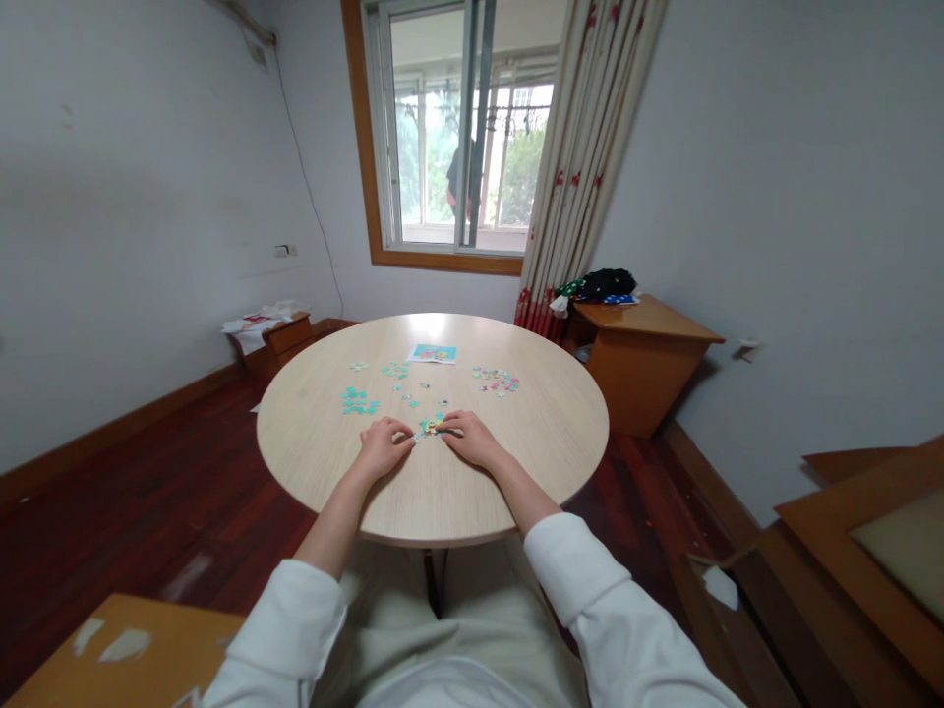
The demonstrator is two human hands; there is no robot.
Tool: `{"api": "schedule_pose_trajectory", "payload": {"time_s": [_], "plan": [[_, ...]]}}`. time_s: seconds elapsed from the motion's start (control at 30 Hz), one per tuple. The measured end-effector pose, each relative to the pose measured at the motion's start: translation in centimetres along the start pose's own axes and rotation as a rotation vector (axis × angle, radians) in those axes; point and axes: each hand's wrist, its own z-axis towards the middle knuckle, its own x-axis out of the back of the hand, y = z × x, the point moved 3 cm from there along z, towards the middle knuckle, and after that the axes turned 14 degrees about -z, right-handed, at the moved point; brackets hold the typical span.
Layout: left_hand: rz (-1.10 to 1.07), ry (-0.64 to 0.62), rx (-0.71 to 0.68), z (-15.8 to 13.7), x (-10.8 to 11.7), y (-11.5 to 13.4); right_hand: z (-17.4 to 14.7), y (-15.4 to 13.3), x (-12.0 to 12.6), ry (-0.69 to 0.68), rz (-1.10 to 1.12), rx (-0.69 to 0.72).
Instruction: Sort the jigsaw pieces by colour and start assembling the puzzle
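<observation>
Both hands rest near the front of a round pale wood table [472,482], on either side of a small joined cluster of jigsaw pieces [430,426] in yellow and turquoise. My left hand [384,444] has its thumb and fingertips together at a small pale jigsaw piece [415,440] by the cluster's lower left. At the cluster's right edge, the fingers of my right hand [468,438] are closed on a piece and partly cover it. A few loose pieces [414,403] lie just beyond the cluster.
Turquoise jigsaw pieces [358,401] are grouped at the left, pink and mixed ones [498,381] at the right. A reference picture sheet [433,354] lies farther back. A wooden desk [649,334] holding dark cloth stands beyond the table. Someone [462,182] is outside the window.
</observation>
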Motion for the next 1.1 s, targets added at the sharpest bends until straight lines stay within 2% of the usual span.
{"api": "schedule_pose_trajectory", "payload": {"time_s": [0.4,0.67,1.1], "plan": [[0.026,-0.001,0.004,0.2,-0.1,-0.2,0.1,0.0,-0.1,0.003,-0.006,0.026],[0.110,0.071,0.060,0.9,-0.1,-0.6,0.1,0.1,0.0,0.024,-0.029,-0.030],[0.071,0.117,0.188,5.0,-0.4,-1.6,0.0,0.3,-0.1,0.043,-0.027,-0.019]]}}
